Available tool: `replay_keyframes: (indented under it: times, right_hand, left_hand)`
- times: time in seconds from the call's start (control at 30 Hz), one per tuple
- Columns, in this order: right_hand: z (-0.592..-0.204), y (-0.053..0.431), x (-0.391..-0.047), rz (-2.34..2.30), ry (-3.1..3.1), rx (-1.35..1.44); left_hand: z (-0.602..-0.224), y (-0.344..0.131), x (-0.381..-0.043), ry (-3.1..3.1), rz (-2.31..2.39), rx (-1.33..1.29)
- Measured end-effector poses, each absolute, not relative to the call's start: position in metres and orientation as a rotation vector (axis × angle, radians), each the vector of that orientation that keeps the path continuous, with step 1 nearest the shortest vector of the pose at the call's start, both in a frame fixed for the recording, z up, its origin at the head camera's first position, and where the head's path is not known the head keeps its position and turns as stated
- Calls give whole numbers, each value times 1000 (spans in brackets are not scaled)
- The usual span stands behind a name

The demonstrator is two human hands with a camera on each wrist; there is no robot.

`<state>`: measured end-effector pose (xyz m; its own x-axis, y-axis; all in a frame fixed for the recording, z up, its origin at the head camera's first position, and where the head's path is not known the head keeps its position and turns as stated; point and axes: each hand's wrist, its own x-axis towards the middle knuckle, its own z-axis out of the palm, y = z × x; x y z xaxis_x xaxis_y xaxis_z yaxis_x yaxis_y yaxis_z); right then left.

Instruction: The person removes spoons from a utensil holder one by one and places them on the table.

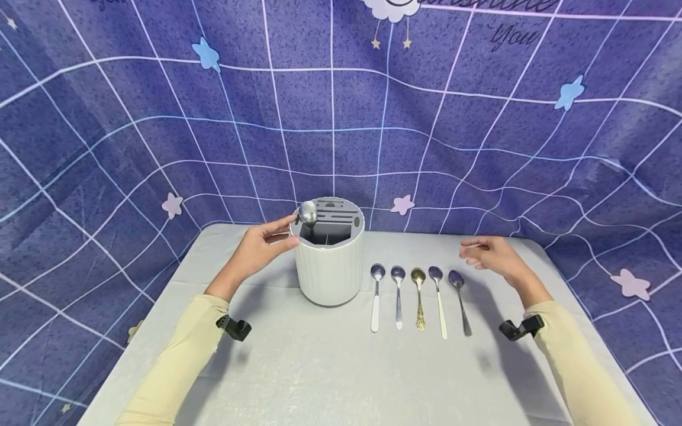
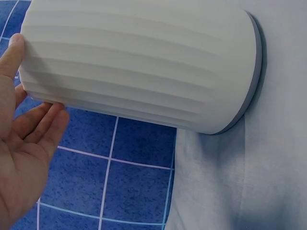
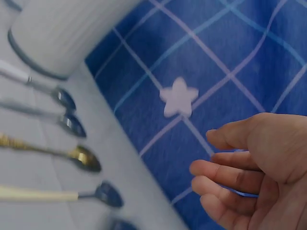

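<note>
A white ribbed utensil holder [image 1: 327,275] with a grey slotted top stands upright on the table. In it one metal spoon [image 1: 308,212] stands bowl up, at the left of the top. My left hand [image 1: 257,247] is at the holder's upper left side, thumb toward the front and fingers behind; in the left wrist view its fingertips [image 2: 56,109] touch the ribbed wall. Several spoons lie in a row to the right, among them a white-handled spoon [image 1: 377,272], a gold spoon [image 1: 418,276] and a dark spoon [image 1: 456,278]. Beyond the row my right hand [image 1: 494,258] hovers, fingers loosely bent, holding nothing.
A light grey cloth [image 1: 319,367] covers the table. Behind it hangs a blue curtain [image 1: 341,100] with grid lines and stars, close to the back of the holder. Each wrist wears a black strap mount [image 1: 234,327].
</note>
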<state>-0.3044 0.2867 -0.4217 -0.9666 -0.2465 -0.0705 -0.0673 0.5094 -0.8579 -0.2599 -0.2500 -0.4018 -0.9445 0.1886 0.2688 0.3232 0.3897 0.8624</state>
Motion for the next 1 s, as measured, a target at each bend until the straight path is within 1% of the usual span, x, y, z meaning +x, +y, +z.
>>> replay_keyframes:
  times: [0.27, 0.53, 1.0]
  right_hand:
    - [-376, 247, -300, -1398, 2779, -418]
    - [-339, 202, -295, -1446, 2838, -580]
    - [-310, 127, -297, -1473, 2829, -919]
  left_hand:
    - [-401, -250, -261, -2503, -1603, -481]
    - [-401, -249, -260, -2494, -1605, -492]
    - [-402, -250, -260, -2495, -1593, -484]
